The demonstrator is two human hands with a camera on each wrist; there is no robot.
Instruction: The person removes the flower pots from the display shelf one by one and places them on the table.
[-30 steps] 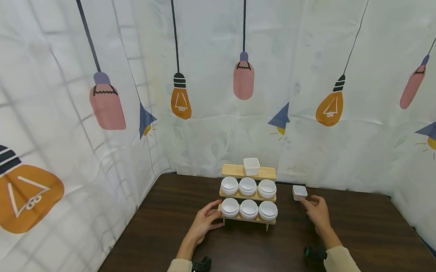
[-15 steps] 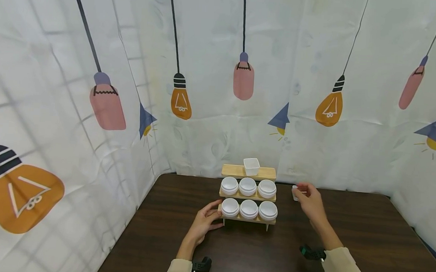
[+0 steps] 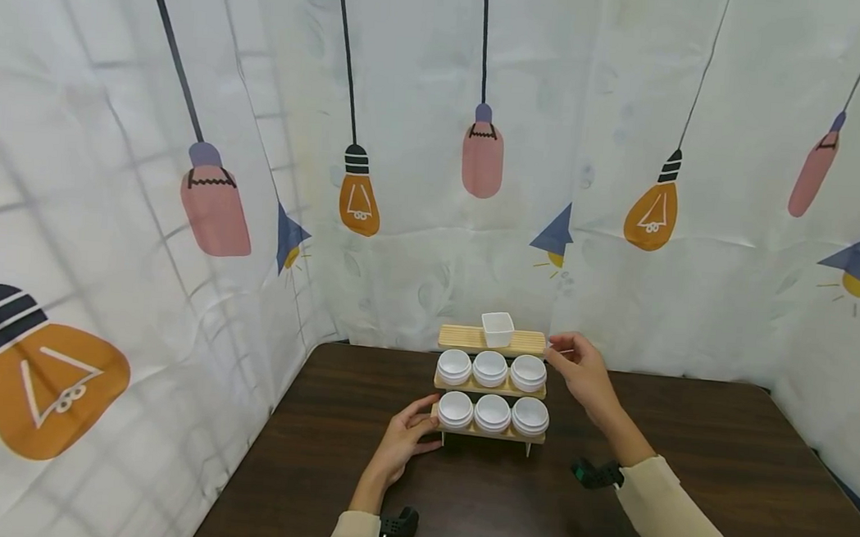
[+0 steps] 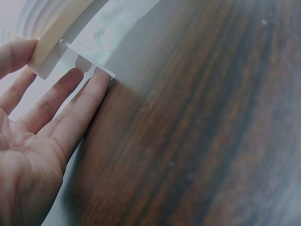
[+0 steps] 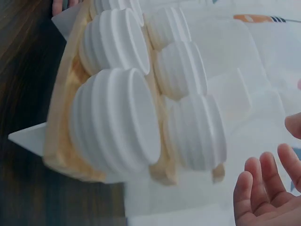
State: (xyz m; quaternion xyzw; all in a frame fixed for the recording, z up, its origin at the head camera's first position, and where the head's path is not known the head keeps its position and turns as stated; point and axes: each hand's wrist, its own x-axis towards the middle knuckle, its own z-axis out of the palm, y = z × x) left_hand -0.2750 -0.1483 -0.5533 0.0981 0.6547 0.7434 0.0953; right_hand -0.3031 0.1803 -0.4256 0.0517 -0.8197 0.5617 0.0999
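Observation:
A three-tier wooden stand (image 3: 459, 338) holds white round jars on its two lower tiers, such as one jar (image 3: 492, 413) in front. On its top tier sits a white square cup (image 3: 498, 330). My left hand (image 3: 399, 443) grips the stand's lower left end; in the left wrist view its fingers (image 4: 70, 106) reach under the shelf by a clear leg. My right hand (image 3: 587, 378) is at the right end of the top tier, fingertips pinching a second square cup, mostly hidden, only a white sliver showing. In the right wrist view its curled fingers (image 5: 268, 188) show.
The dark wood table (image 3: 504, 503) extends around the stand. A white curtain (image 3: 415, 268) printed with lamps hangs close behind it and along the left side. Black bands (image 3: 399, 525) are on both wrists.
My right hand took the second square cup from the table right of the stand and moved left and up to the top tier. The left hand stayed on the stand.

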